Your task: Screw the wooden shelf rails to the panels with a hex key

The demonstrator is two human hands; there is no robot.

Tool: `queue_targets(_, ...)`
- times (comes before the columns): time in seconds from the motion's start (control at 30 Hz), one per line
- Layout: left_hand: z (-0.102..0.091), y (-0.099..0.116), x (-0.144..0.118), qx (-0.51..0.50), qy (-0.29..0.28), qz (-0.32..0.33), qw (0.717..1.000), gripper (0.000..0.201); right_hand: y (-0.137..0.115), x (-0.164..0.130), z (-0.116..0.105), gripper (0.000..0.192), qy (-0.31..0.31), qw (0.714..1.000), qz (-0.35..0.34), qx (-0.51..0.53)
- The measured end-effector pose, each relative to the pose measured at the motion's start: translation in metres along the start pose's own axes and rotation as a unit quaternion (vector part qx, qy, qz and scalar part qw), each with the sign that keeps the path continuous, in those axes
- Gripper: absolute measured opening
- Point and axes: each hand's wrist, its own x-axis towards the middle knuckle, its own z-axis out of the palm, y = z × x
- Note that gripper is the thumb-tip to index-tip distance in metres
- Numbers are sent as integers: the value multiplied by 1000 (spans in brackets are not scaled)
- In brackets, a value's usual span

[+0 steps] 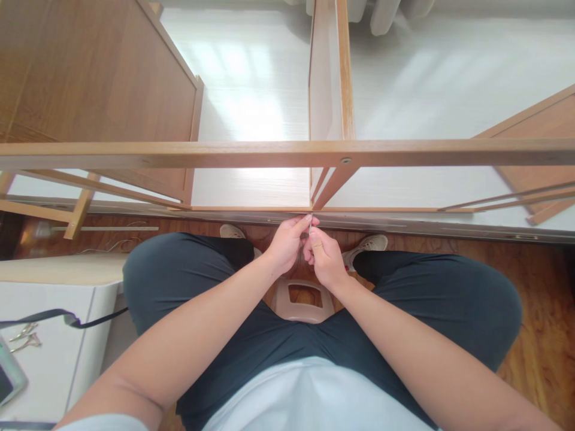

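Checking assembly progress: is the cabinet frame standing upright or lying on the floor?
Lying down: the cabinet frame rests on its back, white back panel flat beneath.

home room: wooden floor [539,335], half-built shelf [287,152]

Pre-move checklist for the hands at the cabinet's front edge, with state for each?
1. Both hands on the small part: ok. Left hand and right hand pinch it together.
2. Part identified: cannot tell, too small, mostly hidden by fingers.
3. Part at the divider joint: ok, it touches the lower front edge below the divider.
4. Front rail fastener seated: ok, head looks flush.
5. Stool steady: cannot tell, mostly covered by legs.
6. Loose slats clear of hands: ok, off to the left.
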Motion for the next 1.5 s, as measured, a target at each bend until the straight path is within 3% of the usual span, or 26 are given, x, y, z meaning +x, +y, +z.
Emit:
queue_targets(0.77, -1, -1, 1, -2, 9, -3, 1000, 44, -1, 0, 1, 56, 4, 1000, 13, 18)
queue_targets(1.5, 3, 2, 0, -3, -2, -13, 1000, 48, 9, 1, 9, 46, 8, 987, 60, 148)
